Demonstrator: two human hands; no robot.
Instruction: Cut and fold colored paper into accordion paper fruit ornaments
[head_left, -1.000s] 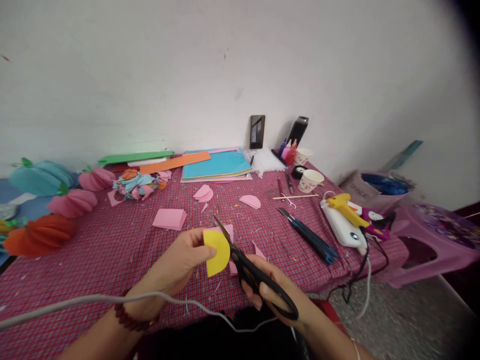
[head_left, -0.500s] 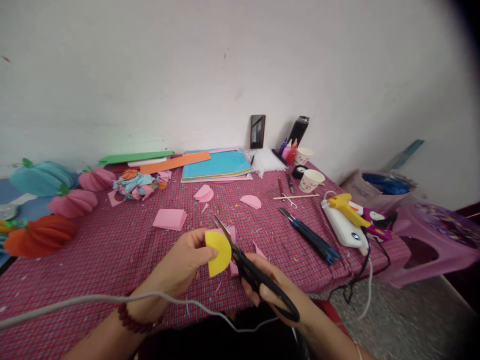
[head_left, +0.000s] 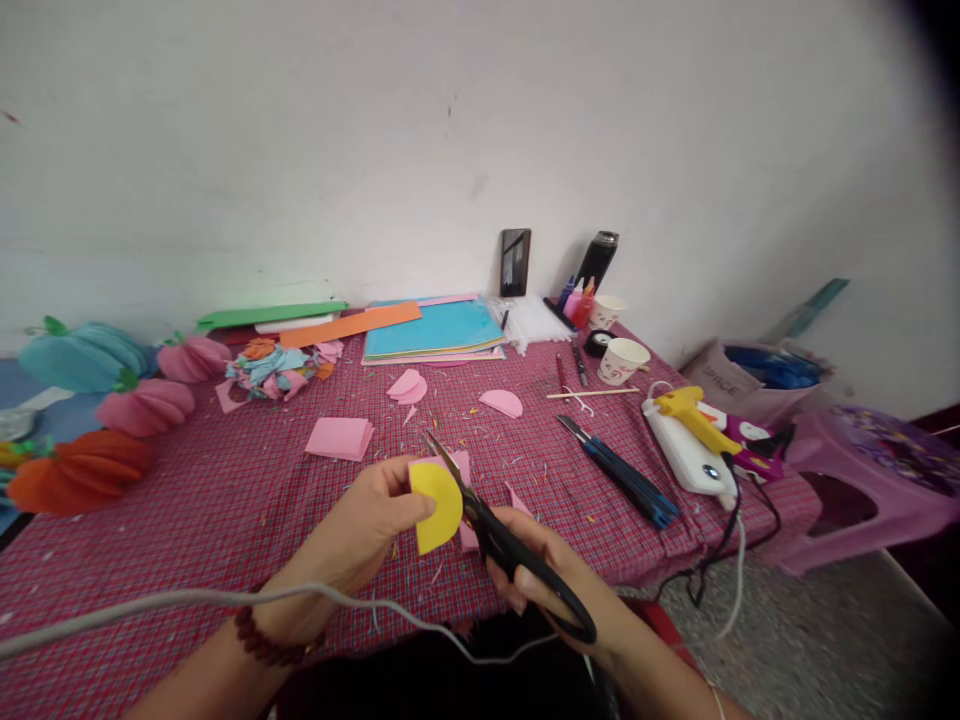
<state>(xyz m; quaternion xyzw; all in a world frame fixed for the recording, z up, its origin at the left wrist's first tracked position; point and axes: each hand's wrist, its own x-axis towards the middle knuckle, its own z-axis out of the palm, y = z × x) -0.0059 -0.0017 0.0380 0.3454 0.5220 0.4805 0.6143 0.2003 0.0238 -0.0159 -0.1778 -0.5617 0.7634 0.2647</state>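
My left hand point(head_left: 386, 515) pinches a yellow paper half-circle point(head_left: 439, 515) by its straight side, with pink paper point(head_left: 463, 467) behind it. Black-handled scissors point(head_left: 510, 550) are gripped in my right hand point(head_left: 547, 570), their blades pointing up and left along the curved edge of the yellow piece. Part of the pink paper is hidden by the yellow piece and the blades. Just beyond my hands lie a folded pink paper stack point(head_left: 339, 439), folded pink half-circles point(head_left: 409, 386) and another pink half-circle point(head_left: 501, 403).
A blue utility knife point(head_left: 619, 470) lies to the right, beside a glue gun point(head_left: 697, 420) on a white power bank point(head_left: 682, 450). Paper pumpkins point(head_left: 82, 470) stand at left. Coloured sheets point(head_left: 442, 330) lie near the wall. A white cable point(head_left: 300, 592) crosses before my forearms.
Almost nothing differs. The scissors and my right hand have shifted very slightly, while my left hand keeps the yellow paper in the same place.
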